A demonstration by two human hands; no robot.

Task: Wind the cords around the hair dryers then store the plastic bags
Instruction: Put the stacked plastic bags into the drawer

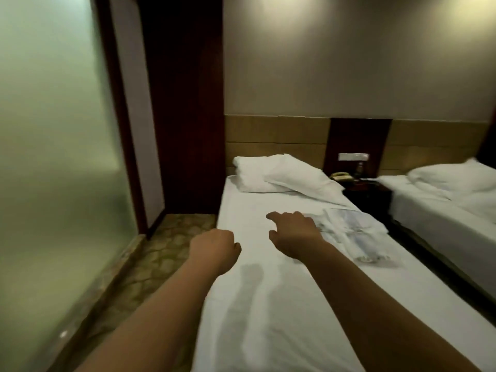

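1. Plastic bags (354, 232) lie in a loose, crumpled heap on the white sheet of the near bed (268, 304), toward its right edge and about midway along its length; the heap is blurred, so single bags cannot be told apart.
2. Its long axis runs roughly along the length of the bed, from a far end just short of the pillows (279, 175) to a near end that points down and slightly right toward the bed's right side.
3. Right hand (294, 232) hangs over the sheet just left of the heap, palm down, fingers loosely spread and reaching forward toward the pillows; it holds nothing, and whether it touches the bags cannot be told.
4. Left hand (214, 245) is over the left edge of the bed, fingers curled in toward the palm, nothing seen in it; it is well apart from the bags.
5. Both bare forearms stretch in from the bottom of the view and cast soft shadows on the sheet.
6. A dark nightstand (367, 194) with a telephone (341, 176) stands between this bed and a second bed (442, 210) on the right; a frosted glass wall (53, 143) fills the left.
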